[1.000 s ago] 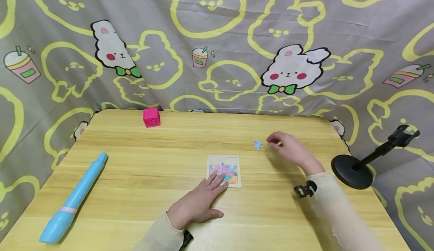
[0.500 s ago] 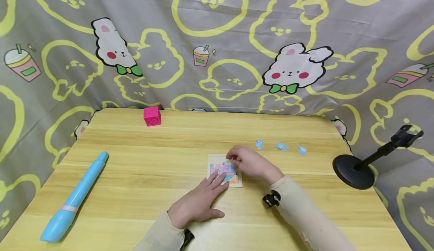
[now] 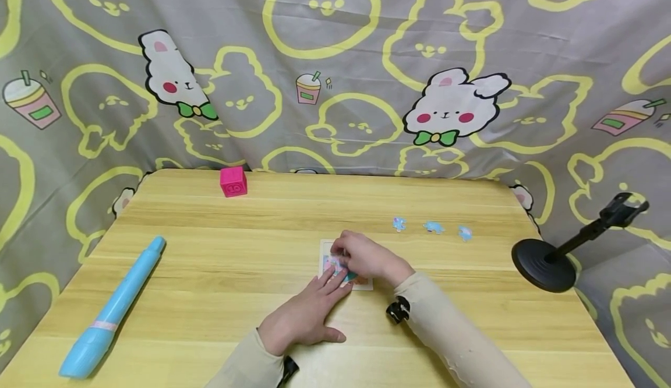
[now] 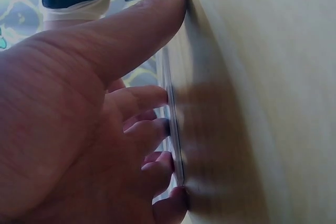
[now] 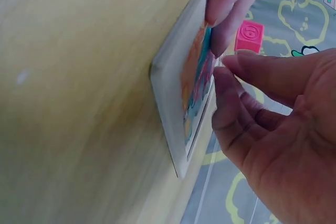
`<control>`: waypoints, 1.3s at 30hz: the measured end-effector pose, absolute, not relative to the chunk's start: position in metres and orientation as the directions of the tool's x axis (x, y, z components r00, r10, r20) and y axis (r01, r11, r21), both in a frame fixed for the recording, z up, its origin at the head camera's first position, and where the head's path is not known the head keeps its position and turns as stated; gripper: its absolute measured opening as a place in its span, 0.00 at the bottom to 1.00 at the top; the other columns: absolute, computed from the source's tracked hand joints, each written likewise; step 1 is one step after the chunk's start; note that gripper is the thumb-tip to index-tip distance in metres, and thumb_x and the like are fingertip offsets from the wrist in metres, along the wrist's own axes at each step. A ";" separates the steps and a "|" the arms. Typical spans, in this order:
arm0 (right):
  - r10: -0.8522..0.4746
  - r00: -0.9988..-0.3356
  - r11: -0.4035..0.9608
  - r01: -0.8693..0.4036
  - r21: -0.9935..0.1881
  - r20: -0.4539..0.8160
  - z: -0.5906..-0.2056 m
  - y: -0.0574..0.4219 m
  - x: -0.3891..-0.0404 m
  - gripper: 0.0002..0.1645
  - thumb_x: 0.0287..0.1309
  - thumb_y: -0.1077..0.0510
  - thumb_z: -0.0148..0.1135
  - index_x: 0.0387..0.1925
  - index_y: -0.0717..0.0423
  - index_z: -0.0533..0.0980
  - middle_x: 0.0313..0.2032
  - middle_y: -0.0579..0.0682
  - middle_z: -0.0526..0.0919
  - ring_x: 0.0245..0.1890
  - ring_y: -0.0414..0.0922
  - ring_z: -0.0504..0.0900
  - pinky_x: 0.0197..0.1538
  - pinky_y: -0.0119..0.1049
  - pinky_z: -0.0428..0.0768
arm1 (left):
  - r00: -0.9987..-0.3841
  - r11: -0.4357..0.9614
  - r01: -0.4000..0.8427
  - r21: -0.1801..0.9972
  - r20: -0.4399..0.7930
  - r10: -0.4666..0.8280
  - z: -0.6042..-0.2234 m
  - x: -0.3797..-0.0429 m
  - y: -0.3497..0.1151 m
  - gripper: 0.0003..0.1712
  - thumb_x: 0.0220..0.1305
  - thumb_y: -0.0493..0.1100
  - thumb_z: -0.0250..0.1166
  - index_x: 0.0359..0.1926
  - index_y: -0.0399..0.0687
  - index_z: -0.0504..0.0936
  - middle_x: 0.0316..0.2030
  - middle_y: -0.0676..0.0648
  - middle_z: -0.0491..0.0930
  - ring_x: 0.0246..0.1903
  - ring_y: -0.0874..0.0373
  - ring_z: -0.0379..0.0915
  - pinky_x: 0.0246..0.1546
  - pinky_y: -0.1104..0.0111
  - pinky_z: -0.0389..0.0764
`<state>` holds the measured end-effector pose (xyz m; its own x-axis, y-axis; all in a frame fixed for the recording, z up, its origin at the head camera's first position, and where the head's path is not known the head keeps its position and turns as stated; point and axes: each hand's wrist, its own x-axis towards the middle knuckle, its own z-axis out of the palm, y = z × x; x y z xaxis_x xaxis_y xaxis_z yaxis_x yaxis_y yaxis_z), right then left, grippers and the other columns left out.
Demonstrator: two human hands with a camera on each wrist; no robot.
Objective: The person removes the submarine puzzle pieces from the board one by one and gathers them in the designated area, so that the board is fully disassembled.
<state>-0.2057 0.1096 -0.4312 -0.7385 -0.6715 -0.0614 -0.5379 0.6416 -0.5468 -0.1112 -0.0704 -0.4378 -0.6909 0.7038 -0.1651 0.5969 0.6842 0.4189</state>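
Note:
A small jigsaw puzzle in a pale tray lies mid-table, its lower part filled with pink, blue and orange pieces. My left hand lies flat with straight fingers on the tray's near left part, holding it down. Over the puzzle's upper part, my right hand pinches a small puzzle piece between thumb and forefinger, mostly hidden by the fingertips. Three loose blue puzzle pieces lie in a row to the right: one at the left, one in the middle, one at the right.
A pink cube stands at the table's back left. Along the left side lies a long light-blue plastic toy. A black stand rises at the right edge. A patterned grey curtain hangs behind the table.
My right hand has come from beside the loose pieces leftward to the puzzle tray, uncovering two of those pieces, then slid further left over the puzzle. My left hand has stayed in place.

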 end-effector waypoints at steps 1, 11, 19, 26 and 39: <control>-0.667 -0.741 0.647 -0.528 -0.550 -0.073 -0.432 0.109 -0.206 0.09 0.65 0.67 0.59 0.44 0.60 0.81 0.37 0.47 0.75 0.37 0.42 0.75 0.44 0.38 0.78 | -0.691 0.685 0.598 0.417 -0.166 0.704 -0.438 -0.111 -0.071 0.51 0.57 0.58 0.71 0.73 0.40 0.61 0.75 0.42 0.49 0.74 0.44 0.38 0.70 0.51 0.51; -0.628 -0.766 0.693 -0.471 -0.547 -0.136 -0.437 0.105 -0.205 0.06 0.65 0.67 0.58 0.39 0.55 0.77 0.36 0.46 0.70 0.34 0.43 0.72 0.40 0.35 0.75 | -0.696 0.700 0.628 0.339 -0.156 0.701 -0.436 -0.106 -0.070 0.51 0.57 0.60 0.70 0.74 0.41 0.61 0.75 0.40 0.49 0.74 0.44 0.40 0.69 0.52 0.54; -0.598 -0.785 0.713 -0.428 -0.554 -0.163 -0.436 0.102 -0.206 0.10 0.63 0.70 0.58 0.38 0.52 0.75 0.36 0.45 0.69 0.34 0.42 0.71 0.40 0.35 0.74 | -0.726 0.722 0.640 0.262 -0.099 0.680 -0.438 -0.097 -0.069 0.48 0.58 0.61 0.68 0.72 0.42 0.65 0.73 0.42 0.56 0.73 0.45 0.46 0.65 0.60 0.64; -0.599 -0.787 0.719 -0.447 -0.532 -0.147 -0.436 0.102 -0.206 0.08 0.63 0.67 0.60 0.36 0.51 0.74 0.35 0.45 0.69 0.33 0.42 0.71 0.38 0.35 0.74 | -0.716 0.709 0.630 0.317 -0.116 0.688 -0.438 -0.098 -0.070 0.47 0.58 0.59 0.70 0.72 0.41 0.64 0.73 0.41 0.56 0.73 0.44 0.44 0.65 0.61 0.64; -0.586 -0.802 0.641 -0.372 -0.671 -0.115 -0.434 0.105 -0.209 0.08 0.66 0.67 0.58 0.32 0.53 0.73 0.25 0.44 0.75 0.26 0.39 0.73 0.33 0.34 0.74 | -0.707 0.704 0.598 0.383 -0.161 0.689 -0.435 -0.100 -0.070 0.46 0.60 0.57 0.69 0.73 0.42 0.62 0.74 0.42 0.53 0.73 0.44 0.42 0.67 0.60 0.61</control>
<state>-0.2086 0.1048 -0.4344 -0.8019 -0.5863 -0.1146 -0.3724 0.6407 -0.6715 -0.1003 -0.0701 -0.4347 -0.7072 0.6885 -0.1609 0.5984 0.7040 0.3825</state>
